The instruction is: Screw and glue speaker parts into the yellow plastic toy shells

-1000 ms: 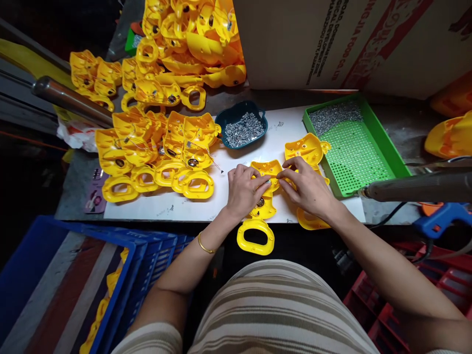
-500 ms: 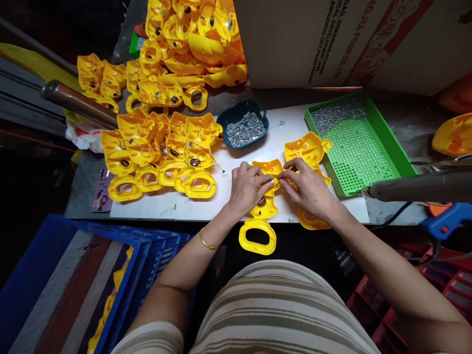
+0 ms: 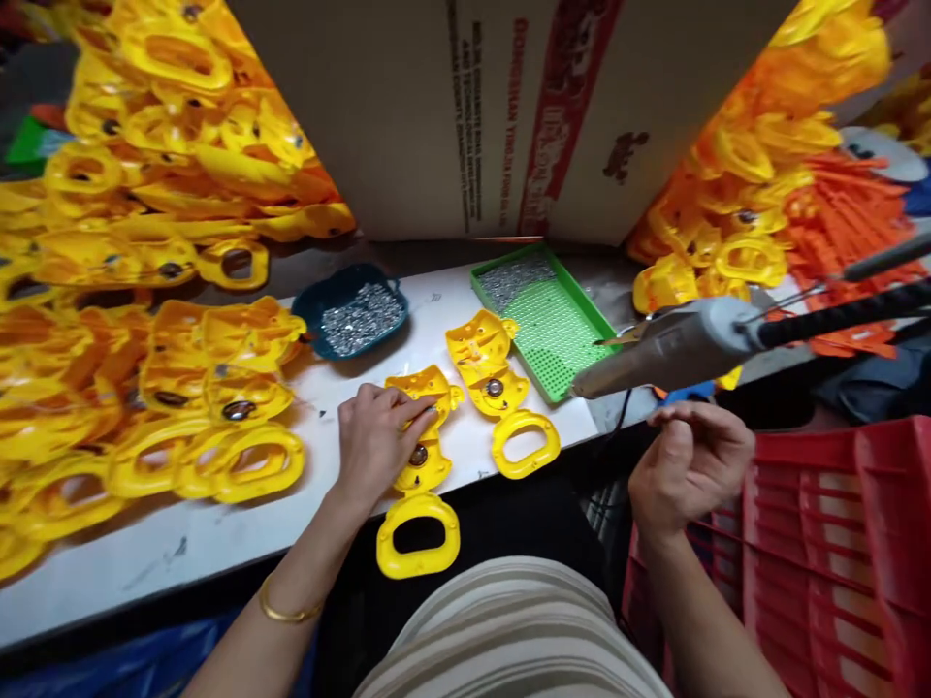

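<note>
I see the left hand (image 3: 374, 441) with fingers clamped on a hollow yellow plastic shell (image 3: 429, 470), probably steadying it on the white-covered worktop (image 3: 196, 548). The right hand (image 3: 690, 470) curls its fingers together, contents unclear. Past the left fingers, a dark-teal plastic bowl (image 3: 309, 312) seems placed for easy reach.

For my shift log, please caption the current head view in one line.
Left hand on a yellow plastic shell; curled right hand apart from it, near a red crate.
</note>
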Demonstrator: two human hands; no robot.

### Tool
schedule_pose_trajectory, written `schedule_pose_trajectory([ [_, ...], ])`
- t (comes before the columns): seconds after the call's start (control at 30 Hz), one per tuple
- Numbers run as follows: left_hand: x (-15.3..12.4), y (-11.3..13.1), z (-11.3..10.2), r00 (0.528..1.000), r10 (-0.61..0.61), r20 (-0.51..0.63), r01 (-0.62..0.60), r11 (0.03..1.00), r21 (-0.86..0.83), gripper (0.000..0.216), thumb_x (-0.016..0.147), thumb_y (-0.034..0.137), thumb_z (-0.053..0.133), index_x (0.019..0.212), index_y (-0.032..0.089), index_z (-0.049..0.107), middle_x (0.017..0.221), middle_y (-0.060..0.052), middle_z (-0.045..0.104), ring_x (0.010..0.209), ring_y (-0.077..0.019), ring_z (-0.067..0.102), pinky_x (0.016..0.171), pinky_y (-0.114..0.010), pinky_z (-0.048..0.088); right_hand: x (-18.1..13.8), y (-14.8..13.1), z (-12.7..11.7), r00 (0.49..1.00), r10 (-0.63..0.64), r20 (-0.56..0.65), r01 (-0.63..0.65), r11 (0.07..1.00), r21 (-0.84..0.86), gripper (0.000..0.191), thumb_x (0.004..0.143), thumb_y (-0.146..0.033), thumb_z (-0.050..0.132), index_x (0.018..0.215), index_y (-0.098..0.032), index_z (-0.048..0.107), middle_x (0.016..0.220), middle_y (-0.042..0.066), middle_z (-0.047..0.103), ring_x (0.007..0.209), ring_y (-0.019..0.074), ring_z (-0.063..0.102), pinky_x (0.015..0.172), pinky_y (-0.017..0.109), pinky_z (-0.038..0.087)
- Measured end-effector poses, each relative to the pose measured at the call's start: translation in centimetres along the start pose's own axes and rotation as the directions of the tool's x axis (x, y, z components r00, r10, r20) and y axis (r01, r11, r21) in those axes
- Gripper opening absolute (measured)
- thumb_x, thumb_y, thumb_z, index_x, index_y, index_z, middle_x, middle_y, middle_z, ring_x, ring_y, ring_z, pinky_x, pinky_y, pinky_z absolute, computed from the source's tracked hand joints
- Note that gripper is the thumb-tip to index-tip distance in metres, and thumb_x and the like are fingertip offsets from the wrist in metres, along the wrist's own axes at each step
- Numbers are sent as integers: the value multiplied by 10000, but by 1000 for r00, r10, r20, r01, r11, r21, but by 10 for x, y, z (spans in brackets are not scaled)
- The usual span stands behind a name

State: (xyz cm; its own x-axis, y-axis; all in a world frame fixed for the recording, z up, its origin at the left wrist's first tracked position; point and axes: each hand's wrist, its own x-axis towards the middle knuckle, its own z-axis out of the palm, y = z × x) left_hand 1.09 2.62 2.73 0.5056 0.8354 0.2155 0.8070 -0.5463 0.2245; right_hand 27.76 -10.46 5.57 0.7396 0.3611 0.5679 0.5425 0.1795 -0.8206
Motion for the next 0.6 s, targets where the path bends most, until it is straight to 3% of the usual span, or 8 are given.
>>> schedule_pose_trajectory([
  [0.07, 2, 2, -3, 998, -25, 58, 23, 999, 30, 266, 916, 455, 547, 985, 321, 766, 814, -67, 647, 836, -244, 461, 680, -367, 303, 10, 12, 3, 994, 46, 101, -50, 998, 38, 360, 813, -333, 644, 1147, -253, 536, 1010, 63, 568, 913, 204, 621, 800, 378, 526],
  [0.13, 4, 7, -9, 987, -71, 144, 62, 996, 68, 236, 905, 424, 579, 1025, 327, 757, 847, -59, 653, 863, -249, 470, 688, -364, 298, 20, 22, 10, 942, 96, 321, -123, 990, 65, 483, 764, -366, 704, 1194, -233, 527, 1114, 84, 607, 1016, 225, 623, 895, 397, 512],
  [0.23, 5, 13, -16, 973, -116, 202, 98, 990, 101, 222, 890, 405, 612, 1052, 337, 748, 875, -54, 661, 885, -250, 476, 698, -359, 291, 35, 26, 22, 790, 151, 594, -214, 976, 35, 316, 781, -361, 700, 1048, -214, 621, 1036, 68, 676, 955, 218, 649, 866, 385, 530],
  [0.3, 6, 15, -18, 972, -121, 204, 102, 990, 101, 217, 892, 409, 610, 1045, 344, 750, 880, -53, 666, 890, -249, 479, 699, -356, 289, 45, 24, 28, 736, 128, 665, -210, 977, 44, 191, 813, -355, 665, 938, -211, 655, 949, 50, 690, 849, 194, 656, 774, 354, 548],
  [0.43, 7, 16, -19, 973, -113, 201, 93, 990, 104, 212, 895, 404, 608, 1036, 340, 753, 876, -54, 671, 891, -253, 484, 692, -357, 282, 66, 15, 40, 771, 15, 636, -209, 950, 231, 193, 792, -305, 680, 966, -243, 624, 805, -8, 676, 664, 143, 633, 645, 302, 540],
  [0.53, 6, 15, -18, 975, -105, 197, 84, 990, 115, 216, 892, 403, 613, 1040, 330, 753, 863, -50, 670, 895, -258, 489, 690, -360, 279, 75, 15, 51, 832, 21, 554, -263, 895, 360, 341, 755, -307, 699, 1067, -259, 569, 693, -46, 641, 603, 143, 627, 604, 300, 534],
  [0.6, 5, 14, -17, 977, -97, 188, 77, 991, 113, 216, 888, 410, 618, 1033, 328, 755, 855, -46, 671, 898, -260, 493, 696, -362, 280, 76, 18, 58, 881, 51, 471, -265, 878, 400, 320, 747, -334, 691, 1031, -236, 582, 656, -50, 616, 569, 137, 614, 596, 303, 532],
])
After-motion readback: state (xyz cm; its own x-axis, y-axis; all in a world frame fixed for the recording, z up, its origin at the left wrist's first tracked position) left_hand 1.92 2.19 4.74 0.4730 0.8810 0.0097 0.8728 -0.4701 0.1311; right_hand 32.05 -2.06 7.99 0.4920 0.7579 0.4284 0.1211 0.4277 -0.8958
